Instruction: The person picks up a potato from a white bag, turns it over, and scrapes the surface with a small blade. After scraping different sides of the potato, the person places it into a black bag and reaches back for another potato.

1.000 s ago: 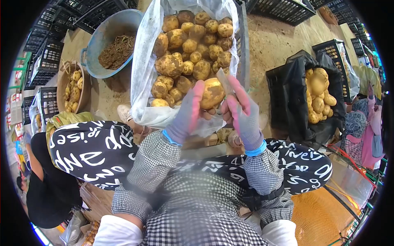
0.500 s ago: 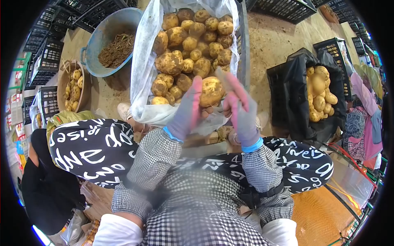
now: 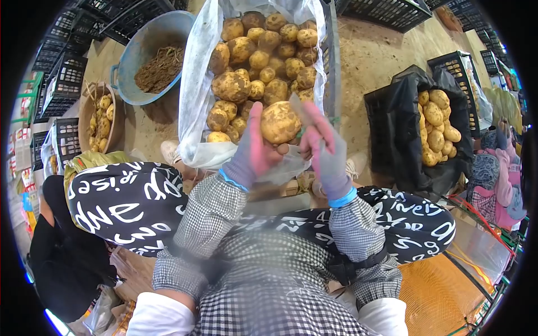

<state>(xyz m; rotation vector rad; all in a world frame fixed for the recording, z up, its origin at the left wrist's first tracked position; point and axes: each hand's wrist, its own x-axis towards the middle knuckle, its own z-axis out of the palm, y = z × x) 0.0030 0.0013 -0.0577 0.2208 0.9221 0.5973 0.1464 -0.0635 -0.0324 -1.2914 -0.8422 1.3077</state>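
A large potato point(image 3: 281, 122) with soil on its skin is gripped in my gloved left hand point(image 3: 256, 147), thumb along its side and fingers underneath. My gloved right hand point(image 3: 326, 150) is closed around a flat grey blade point(image 3: 301, 110) that points up and leans toward the potato's right side. Hints of green show by the right fingers. Both hands are over the near edge of a crate lined with white cloth point(image 3: 193, 106), filled with soil-covered potatoes point(image 3: 231, 87).
To the left stand a blue tub point(image 3: 128, 84) holding soil point(image 3: 159, 70) and a brown basin point(image 3: 85, 120) with potatoes. On the right is a black-lined crate point(image 3: 392, 117) of cleaner potatoes point(image 3: 434, 115). Black crates point(image 3: 386, 14) line the back. People sit at far right point(image 3: 499, 173).
The potato has shifted slightly left and turned in my left hand. My right hand has turned a little, and the blade has moved left with it.
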